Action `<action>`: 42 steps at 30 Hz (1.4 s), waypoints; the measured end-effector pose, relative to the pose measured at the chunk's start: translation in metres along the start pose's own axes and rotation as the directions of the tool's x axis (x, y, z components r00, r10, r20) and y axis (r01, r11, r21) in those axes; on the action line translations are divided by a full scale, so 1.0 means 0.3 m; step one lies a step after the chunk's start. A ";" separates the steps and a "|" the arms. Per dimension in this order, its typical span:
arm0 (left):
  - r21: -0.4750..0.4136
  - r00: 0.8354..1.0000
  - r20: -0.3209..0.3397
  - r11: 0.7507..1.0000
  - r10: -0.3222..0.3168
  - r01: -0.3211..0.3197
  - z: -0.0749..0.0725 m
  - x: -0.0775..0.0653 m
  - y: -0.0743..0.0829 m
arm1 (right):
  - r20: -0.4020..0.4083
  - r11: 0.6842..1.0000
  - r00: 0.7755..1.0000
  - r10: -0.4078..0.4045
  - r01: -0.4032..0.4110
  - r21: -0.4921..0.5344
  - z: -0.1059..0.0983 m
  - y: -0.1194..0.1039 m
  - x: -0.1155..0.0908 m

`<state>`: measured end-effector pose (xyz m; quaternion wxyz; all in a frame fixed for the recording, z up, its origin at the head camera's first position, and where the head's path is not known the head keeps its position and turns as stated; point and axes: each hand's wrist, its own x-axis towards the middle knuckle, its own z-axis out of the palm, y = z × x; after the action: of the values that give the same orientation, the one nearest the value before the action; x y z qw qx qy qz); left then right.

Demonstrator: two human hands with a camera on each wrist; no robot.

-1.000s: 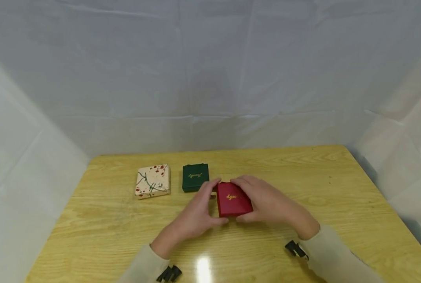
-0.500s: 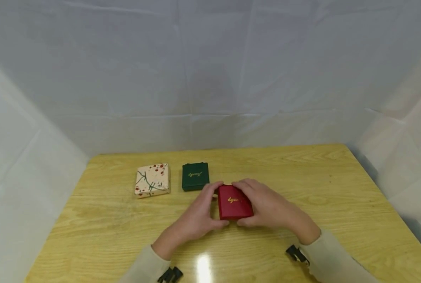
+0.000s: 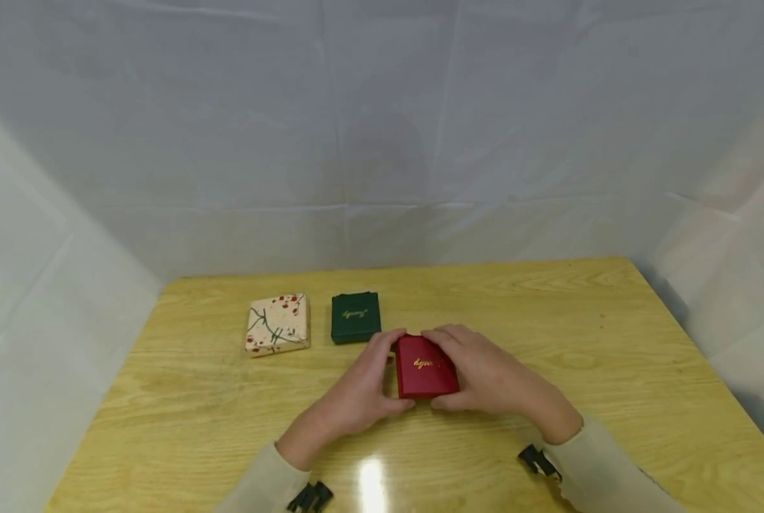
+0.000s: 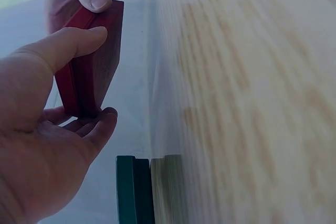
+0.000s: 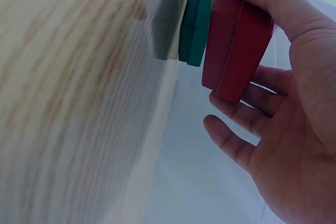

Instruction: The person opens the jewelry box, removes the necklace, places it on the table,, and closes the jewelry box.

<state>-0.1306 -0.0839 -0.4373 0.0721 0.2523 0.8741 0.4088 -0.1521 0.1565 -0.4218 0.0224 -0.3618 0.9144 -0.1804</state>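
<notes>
Both hands hold a small red jewelry box (image 3: 425, 381) with gold lettering on its lid. My left hand (image 3: 361, 396) grips its left side, thumb at the near edge and fingers at the far edge. On the opposite side, my right hand (image 3: 487, 374) grips it the same way and covers part of the lid. The wrist views show a seam running around the red box (image 4: 97, 72), with the lid shut and the box raised over the tabletop. In the right wrist view, the little finger of the right hand (image 5: 310, 108) stands away from the box.
A green jewelry box (image 3: 355, 318) with gold lettering lies just beyond the left hand. Farther left is a cream box (image 3: 278, 325) patterned with red blossoms and branches. All are on a wooden table (image 3: 183, 413), with white sheeting (image 3: 382, 142) behind and at the sides.
The red box and both hands have shifted slightly toward the near side of the table, mostly in the first half second. Both hands keep their hold; the other boxes stay in place.
</notes>
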 end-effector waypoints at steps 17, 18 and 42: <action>0.003 1.000 0.017 1.000 0.021 -0.021 -0.002 0.001 -0.004 | 0.004 0.999 1.000 0.009 -0.009 0.044 0.004 0.007 0.003; 0.003 1.000 0.017 1.000 0.025 -0.025 -0.003 0.001 -0.006 | 0.005 0.999 1.000 0.009 -0.009 0.051 0.002 0.006 0.002; -0.015 0.999 0.033 1.000 0.016 -0.015 -0.009 -0.003 -0.004 | -0.016 0.998 1.000 0.026 -0.025 0.054 0.008 0.004 0.001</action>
<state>-0.1313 -0.0868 -0.4364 0.0853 0.2652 0.8677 0.4118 -0.1525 0.1562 -0.4245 0.0266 -0.3480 0.9138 -0.2076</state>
